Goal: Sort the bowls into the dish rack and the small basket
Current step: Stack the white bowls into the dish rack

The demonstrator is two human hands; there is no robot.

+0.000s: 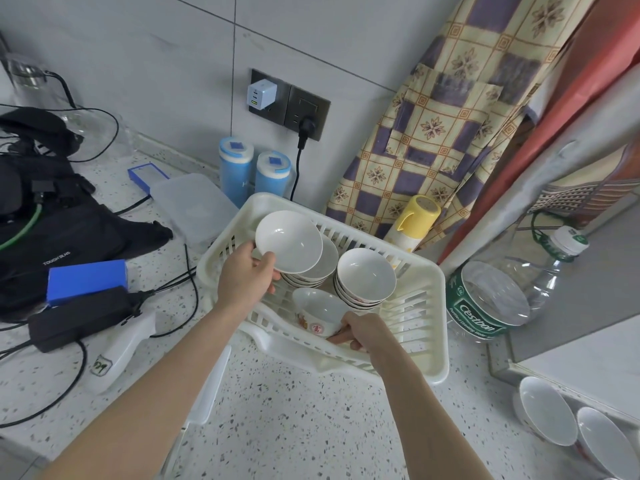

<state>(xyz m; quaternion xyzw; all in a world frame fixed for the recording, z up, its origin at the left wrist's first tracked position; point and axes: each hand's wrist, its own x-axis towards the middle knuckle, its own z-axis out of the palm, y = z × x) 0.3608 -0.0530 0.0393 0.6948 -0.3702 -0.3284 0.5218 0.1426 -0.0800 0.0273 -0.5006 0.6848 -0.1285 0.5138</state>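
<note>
Grip: left hand (246,276) pinches rim of plain white ceramic bowl (289,241) above a stack; right hand (360,331) curls round tilted red-patterned white bowl (320,315) | Place: both inside slotted cream plastic dish rack (420,308) on speckled worktop (311,420) | Handling: likely stiff, glazed, slippery, chippable; hold rim and foot.

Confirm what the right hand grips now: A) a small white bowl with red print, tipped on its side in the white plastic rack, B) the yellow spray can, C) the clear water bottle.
A: the right hand grips the small white printed bowl inside the white plastic rack.
</note>
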